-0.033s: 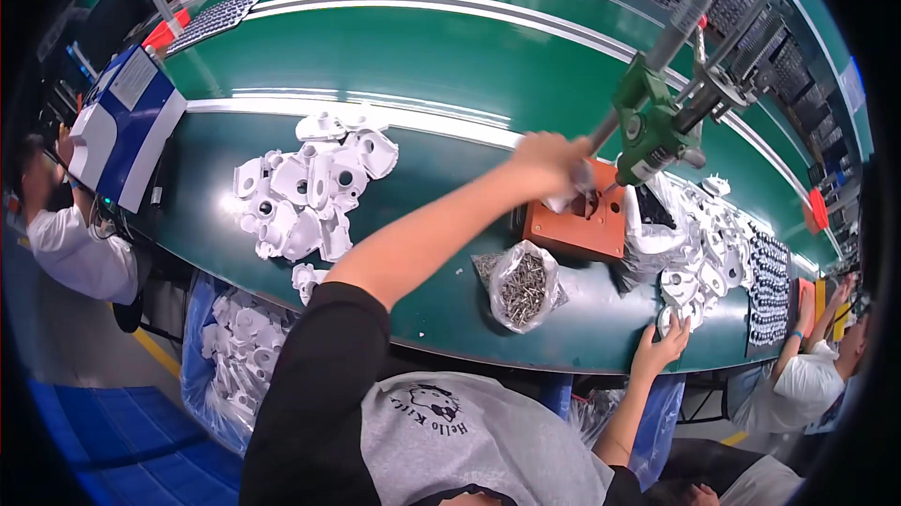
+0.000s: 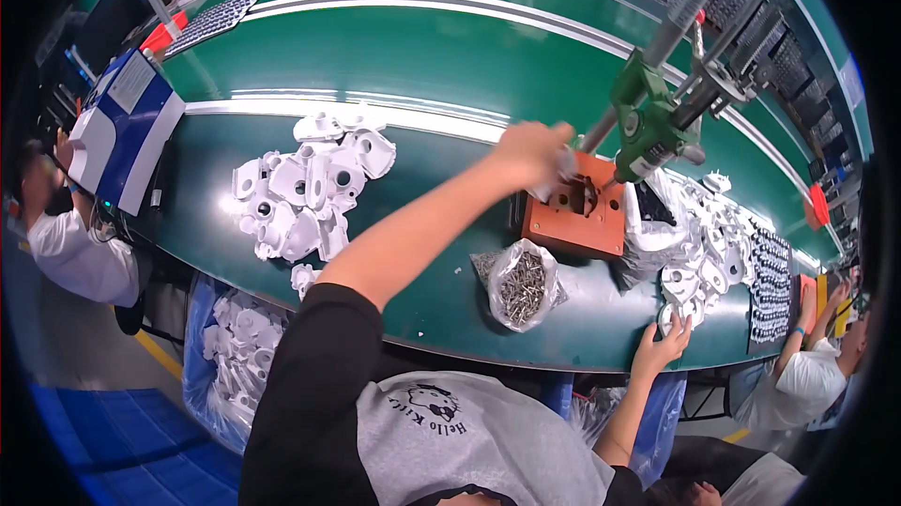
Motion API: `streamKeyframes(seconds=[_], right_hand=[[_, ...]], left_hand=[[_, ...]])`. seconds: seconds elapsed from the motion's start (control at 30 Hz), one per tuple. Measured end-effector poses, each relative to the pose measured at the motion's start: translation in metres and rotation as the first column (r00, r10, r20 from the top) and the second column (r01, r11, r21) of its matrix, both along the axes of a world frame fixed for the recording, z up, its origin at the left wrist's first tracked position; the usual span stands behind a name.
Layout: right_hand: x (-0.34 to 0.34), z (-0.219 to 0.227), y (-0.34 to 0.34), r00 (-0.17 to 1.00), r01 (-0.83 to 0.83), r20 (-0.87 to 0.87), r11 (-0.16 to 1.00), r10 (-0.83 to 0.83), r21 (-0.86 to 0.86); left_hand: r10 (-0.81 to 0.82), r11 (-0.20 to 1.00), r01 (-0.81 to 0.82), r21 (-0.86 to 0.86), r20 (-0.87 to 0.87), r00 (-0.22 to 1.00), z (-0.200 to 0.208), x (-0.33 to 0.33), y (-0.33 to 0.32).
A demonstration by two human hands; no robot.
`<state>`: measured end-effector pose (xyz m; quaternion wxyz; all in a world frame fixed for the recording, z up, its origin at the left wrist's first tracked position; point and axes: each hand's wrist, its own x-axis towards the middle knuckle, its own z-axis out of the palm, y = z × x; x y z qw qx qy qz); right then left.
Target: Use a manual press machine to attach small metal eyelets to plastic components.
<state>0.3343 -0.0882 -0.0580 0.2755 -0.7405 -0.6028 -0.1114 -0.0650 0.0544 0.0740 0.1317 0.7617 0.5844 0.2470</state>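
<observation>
My left hand is blurred, its fingers closed round a white plastic part that shows only in slivers. It hovers at the left edge of an orange fixture block, whose dark recess is uncovered. Over the block's right side stands a green hand press with a metal column. At the table's near edge, my right hand grips a white plastic part, partly hidden by the fingers, at the low end of a pile of white housings.
An open bag of screws sits before the block, a plastic bag right of it. More white housings lie left. Black-and-white parts stand in rows at right. A blue-and-white machine and people flank the bench.
My left hand has moved left, off the orange block, taking the white part with it and baring more of the recess. My right hand stays in place.
</observation>
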Motion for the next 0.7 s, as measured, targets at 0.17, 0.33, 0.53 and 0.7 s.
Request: streamKeyframes(seconds=[0.17, 0.33, 0.53, 0.7], right_hand=[[-0.005, 0.009, -0.003, 1.0, 0.016, 0.018, 0.997, -0.017, 0.069], [-0.006, 0.011, -0.001, 0.997, 0.052, 0.047, 0.993, -0.058, 0.104], [-0.001, 0.009, 0.0, 0.957, 0.263, 0.129, 0.965, -0.26, -0.007], [-0.007, 0.009, 0.011, 0.97, 0.245, -0.01, 0.969, -0.245, 0.028]], left_hand=[[0.448, 0.894, -0.442, -0.072, 0.117, 0.886, -0.04, -0.112, 0.035], [0.567, 0.793, -0.603, 0.091, 0.254, 0.784, -0.077, -0.182, 0.041], [0.285, 0.954, -0.296, 0.048, -0.443, 0.85, -0.066, -0.241, -0.009], [0.2, 0.963, -0.269, -0.002, -0.665, 0.719, -0.028, -0.232, -0.071]])
